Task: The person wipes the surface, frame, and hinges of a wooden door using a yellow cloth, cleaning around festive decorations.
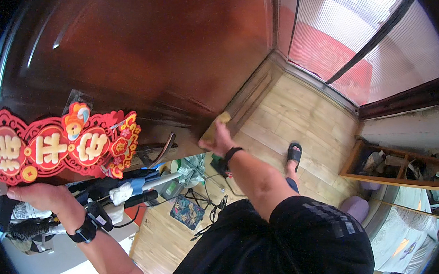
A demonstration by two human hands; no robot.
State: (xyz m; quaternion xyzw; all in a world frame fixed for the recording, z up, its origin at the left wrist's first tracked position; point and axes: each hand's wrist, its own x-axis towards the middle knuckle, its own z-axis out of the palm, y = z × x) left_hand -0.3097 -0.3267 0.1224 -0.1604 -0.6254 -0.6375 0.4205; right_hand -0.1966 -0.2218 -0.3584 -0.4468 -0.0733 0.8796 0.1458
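Observation:
A dark brown wooden door (153, 46) fills the upper left, with a curved metal handle (162, 150) near its edge. My right hand (221, 139) presses a yellowish sponge or folded cloth (224, 117) to the door's lower part; the fingers partly cover it. At the left, my left hand (44, 196) holds the door's edge just below a red and gold paper-cut style decoration (64, 144) that bears large characters. The fingers behind that edge are hidden. A watch sits on my left wrist and a black band on my right.
Behind the door stand a white pole (161, 182), cables (214, 206) and a patterned flat item (187, 211). A ribbed glass door (330, 57) rises at the top right. A wooden shelf unit (399, 164) and a purple rounded object (354, 208) are at the right. My sandalled foot (294, 154) is on the wood-look floor (282, 119).

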